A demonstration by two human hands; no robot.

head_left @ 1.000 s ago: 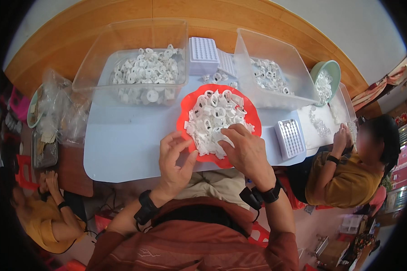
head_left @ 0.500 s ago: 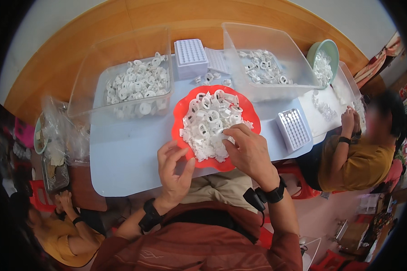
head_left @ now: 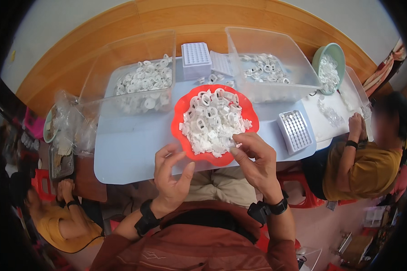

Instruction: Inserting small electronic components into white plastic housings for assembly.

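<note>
A red scalloped bowl (head_left: 178, 115) heaped with small white plastic parts (head_left: 210, 115) stands in front of me; ring-shaped pieces lie toward the far side and smaller flaky ones nearer. My right hand (head_left: 260, 165) is over the bowl's near right rim. Its thumb and index finger pinch a small whitish plastic part (head_left: 235, 145), mostly covered by the fingertips. Beside the near left rim, my left hand (head_left: 172, 178) holds nothing, its fingers curved and spread apart.
Two clear bins, left (head_left: 92, 97) and right (head_left: 276, 92), hold more white parts. Between them stands a lilac rack (head_left: 196, 70); another white rack (head_left: 295, 132) lies at right. A green bowl (head_left: 319, 63) sits far right. People sit at both sides, hands clasped.
My right hand has drawn back from the heap toward the near right rim with a small part pinched in it. My left hand has moved slightly off the bowl's edge. The view has shifted slightly.
</note>
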